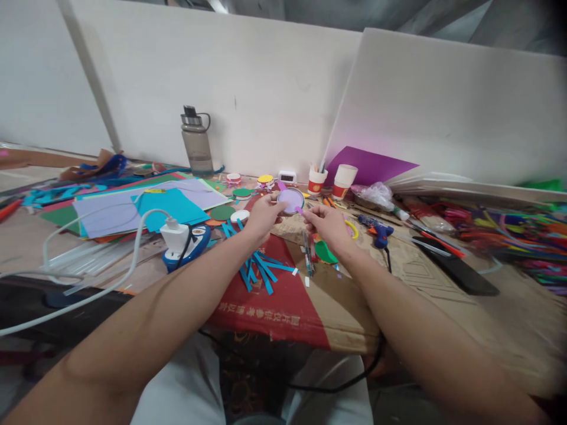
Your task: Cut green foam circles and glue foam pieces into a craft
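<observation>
Left hand (262, 216) grips one lilac disc (291, 200); right hand (328, 227) apparently pinches its purple strip (300, 210).

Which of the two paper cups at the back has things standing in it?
The left paper cup, nearer the white clock, has sticks poking out of its top. The right paper cup, beside the purple sheet, shows nothing sticking out.
</observation>
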A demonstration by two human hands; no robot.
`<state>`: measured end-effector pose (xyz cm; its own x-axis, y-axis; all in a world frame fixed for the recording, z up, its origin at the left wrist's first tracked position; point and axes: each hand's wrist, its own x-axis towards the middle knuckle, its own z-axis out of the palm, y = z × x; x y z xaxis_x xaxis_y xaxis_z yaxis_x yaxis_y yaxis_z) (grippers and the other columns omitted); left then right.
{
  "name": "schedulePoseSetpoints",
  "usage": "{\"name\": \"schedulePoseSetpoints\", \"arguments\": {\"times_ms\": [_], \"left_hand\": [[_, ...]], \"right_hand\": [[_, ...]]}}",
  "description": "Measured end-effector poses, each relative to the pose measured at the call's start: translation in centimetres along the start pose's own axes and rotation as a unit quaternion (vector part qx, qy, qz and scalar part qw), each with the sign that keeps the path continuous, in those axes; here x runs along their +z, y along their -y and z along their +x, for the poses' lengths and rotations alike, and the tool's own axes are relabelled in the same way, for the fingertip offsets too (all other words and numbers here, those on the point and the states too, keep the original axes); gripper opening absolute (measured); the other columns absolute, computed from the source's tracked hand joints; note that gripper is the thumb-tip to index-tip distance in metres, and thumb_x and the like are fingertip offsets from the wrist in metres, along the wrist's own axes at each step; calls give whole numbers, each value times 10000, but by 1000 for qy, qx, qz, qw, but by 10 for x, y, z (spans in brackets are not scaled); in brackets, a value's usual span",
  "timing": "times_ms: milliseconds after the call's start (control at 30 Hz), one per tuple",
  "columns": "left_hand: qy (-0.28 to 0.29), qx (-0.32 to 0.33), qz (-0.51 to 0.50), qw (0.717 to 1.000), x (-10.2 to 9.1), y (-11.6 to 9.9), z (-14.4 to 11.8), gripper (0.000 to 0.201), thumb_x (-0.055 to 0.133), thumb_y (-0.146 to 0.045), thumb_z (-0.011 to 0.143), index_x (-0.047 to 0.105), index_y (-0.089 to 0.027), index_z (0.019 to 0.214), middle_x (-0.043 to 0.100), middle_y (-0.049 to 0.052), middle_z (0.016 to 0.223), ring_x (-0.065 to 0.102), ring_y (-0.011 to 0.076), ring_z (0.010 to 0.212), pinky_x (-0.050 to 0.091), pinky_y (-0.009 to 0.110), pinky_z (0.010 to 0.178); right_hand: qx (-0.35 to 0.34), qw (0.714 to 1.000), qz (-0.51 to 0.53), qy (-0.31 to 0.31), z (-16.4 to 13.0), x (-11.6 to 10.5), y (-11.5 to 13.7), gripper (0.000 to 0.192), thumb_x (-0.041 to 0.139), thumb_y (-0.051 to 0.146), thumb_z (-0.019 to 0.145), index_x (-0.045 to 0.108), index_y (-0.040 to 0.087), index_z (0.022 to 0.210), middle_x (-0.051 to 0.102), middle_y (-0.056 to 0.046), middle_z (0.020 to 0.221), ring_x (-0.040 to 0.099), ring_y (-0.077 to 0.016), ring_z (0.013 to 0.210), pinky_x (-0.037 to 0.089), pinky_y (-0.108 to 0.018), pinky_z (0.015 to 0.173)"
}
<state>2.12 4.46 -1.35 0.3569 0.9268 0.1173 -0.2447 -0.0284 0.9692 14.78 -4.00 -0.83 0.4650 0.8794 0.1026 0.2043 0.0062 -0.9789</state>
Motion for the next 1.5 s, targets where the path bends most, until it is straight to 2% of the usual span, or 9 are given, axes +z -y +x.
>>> {"name": "schedulePoseSetpoints", "arguments": {"times_ms": [467, 700, 1033, 1300, 1500], "left_hand": [[22, 19, 17, 999, -1, 1, 0, 233, 730, -202, 637, 600, -172, 828, 664, 12, 719, 625, 103, 579, 371, 187, 500], [30, 30, 21, 999, 0, 1, 0, 240, 717, -188, 616, 596, -174, 822, 646, -1, 720, 587, 91, 585, 384, 188, 507], [45, 36, 26, 998, -1, -1, -1, 246, 703, -175, 614, 585, -167, 829, 630, -18, 708, 560, 72, 561, 380, 179, 497], [18, -49, -23, 998, 0, -8, -3, 155, 637, -116, 665, 528, -161, 766, 625, -11, 616, 585, 81, 514, 335, 178, 462], [22, -87, -28, 996, 2, -8, -3, 145, 618, -95, 680, 536, -152, 784, 592, -26, 580, 605, 97, 508, 314, 186, 448]], "right_hand": [[23, 1000, -6, -21, -3, 1, 5, 200, 662, 241, 785, 560, 173, 627, 583, 29, 537, 503, -68, 419, 398, -172, 370], [13, 999, -33, -16, -2, 0, 4, 210, 663, 251, 794, 559, 169, 632, 574, 31, 526, 493, -63, 388, 372, -173, 358], [42, 999, -18, -13, -4, 0, 10, 227, 648, 220, 810, 539, 169, 618, 543, 54, 475, 492, -64, 369, 372, -166, 349], [47, 996, 74, 20, 4, 0, -2, 235, 580, 259, 882, 549, 168, 669, 571, 43, 546, 507, -56, 417, 445, -162, 409], [51, 998, 34, 26, 4, -1, -3, 262, 575, 247, 885, 556, 164, 638, 553, 37, 531, 471, -55, 390, 411, -171, 380]]}}
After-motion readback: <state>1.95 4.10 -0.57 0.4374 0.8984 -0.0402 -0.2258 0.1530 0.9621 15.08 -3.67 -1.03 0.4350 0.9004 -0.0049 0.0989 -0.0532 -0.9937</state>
